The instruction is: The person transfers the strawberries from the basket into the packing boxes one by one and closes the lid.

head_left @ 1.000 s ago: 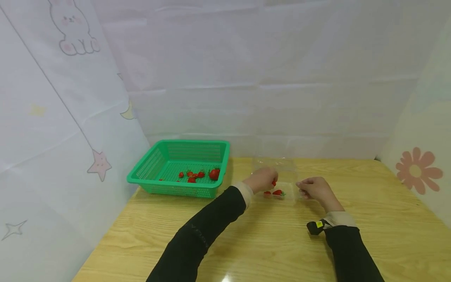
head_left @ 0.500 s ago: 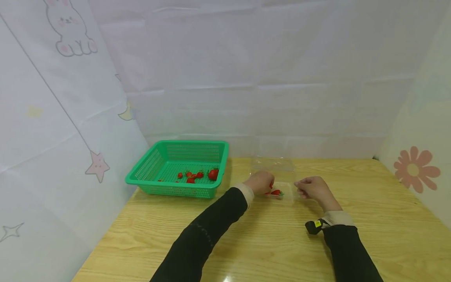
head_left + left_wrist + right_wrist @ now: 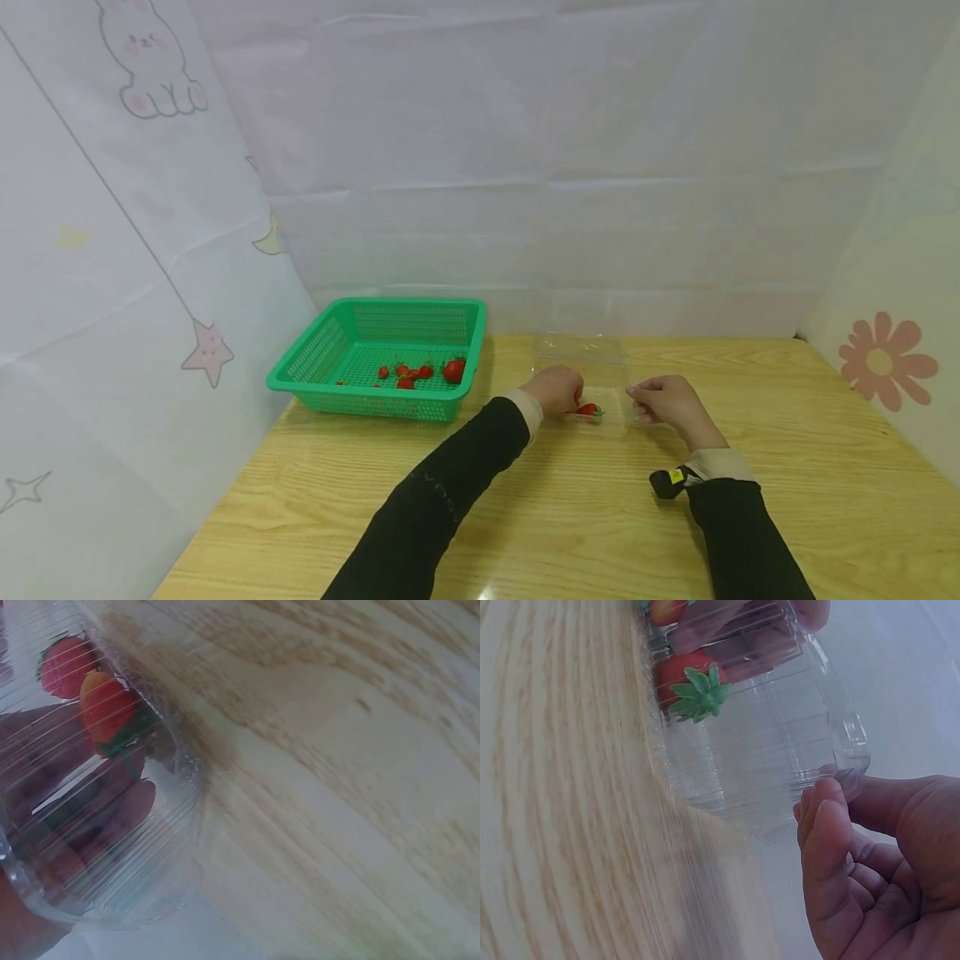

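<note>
A clear plastic clamshell box (image 3: 613,404) stands on the table with its lid tipped back. Inside it lies a red strawberry (image 3: 690,682) with a green leafy cap. My left hand (image 3: 555,390) reaches down into the box, its fingers curled at another strawberry (image 3: 106,712); the box wall and the hand partly hide that grip. My right hand (image 3: 667,402) pinches the box's right rim between thumb and fingers, as the right wrist view shows. A further strawberry (image 3: 66,667) is seen through the plastic in the left wrist view.
A green perforated basket (image 3: 300,383) with several strawberries (image 3: 426,372) stands at the left of the wooden table (image 3: 585,517). A pale printed sheet (image 3: 600,167) hangs behind and along both sides.
My left hand has lowered slightly into the box, taking the strawberry at its fingertips down with it. My right hand keeps its place at the rim.
</note>
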`<action>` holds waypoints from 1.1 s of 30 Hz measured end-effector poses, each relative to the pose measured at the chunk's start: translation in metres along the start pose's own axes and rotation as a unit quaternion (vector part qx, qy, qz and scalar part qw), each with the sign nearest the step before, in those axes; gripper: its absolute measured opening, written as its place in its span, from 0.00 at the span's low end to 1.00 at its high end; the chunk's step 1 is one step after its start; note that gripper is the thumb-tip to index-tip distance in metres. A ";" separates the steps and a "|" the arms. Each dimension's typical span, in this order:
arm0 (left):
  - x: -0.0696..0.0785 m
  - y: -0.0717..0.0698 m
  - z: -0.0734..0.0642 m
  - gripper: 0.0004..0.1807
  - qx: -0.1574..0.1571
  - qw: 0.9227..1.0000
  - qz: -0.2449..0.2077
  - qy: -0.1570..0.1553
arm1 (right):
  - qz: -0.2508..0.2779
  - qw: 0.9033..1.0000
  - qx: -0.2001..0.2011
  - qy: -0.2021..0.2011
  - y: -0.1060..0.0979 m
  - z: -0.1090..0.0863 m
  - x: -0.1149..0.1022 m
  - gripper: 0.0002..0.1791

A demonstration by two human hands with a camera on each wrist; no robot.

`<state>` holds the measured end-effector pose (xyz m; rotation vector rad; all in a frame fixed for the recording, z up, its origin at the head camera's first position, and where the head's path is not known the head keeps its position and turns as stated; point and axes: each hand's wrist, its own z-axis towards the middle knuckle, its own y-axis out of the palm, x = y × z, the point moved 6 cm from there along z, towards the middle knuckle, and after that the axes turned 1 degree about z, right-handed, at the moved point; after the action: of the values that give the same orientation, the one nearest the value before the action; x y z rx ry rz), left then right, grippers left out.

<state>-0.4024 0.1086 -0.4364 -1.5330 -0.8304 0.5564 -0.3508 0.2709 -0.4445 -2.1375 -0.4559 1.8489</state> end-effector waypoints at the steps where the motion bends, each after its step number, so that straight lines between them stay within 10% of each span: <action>1: 0.000 0.000 0.000 0.02 -0.003 1.000 0.002 0.001 | 0.000 1.000 0.000 0.000 0.000 0.000 0.000 0.21; 18: -0.003 -0.023 -0.029 0.15 0.005 0.999 0.024 0.025 | -0.011 1.000 0.000 -0.005 0.000 0.001 0.001 0.21; 25: -0.011 -0.060 -0.054 0.17 0.095 0.995 0.012 0.039 | -0.012 1.000 0.003 -0.005 -0.001 0.002 0.003 0.21; 33: -0.059 -0.111 -0.093 0.13 0.203 0.973 -0.097 -0.044 | -0.014 1.000 -0.002 -0.007 -0.001 0.002 0.001 0.21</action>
<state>-0.3891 0.0041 -0.3214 -1.0476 -0.8625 0.6092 -0.3524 0.2722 -0.4454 -2.1101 -0.4913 1.8505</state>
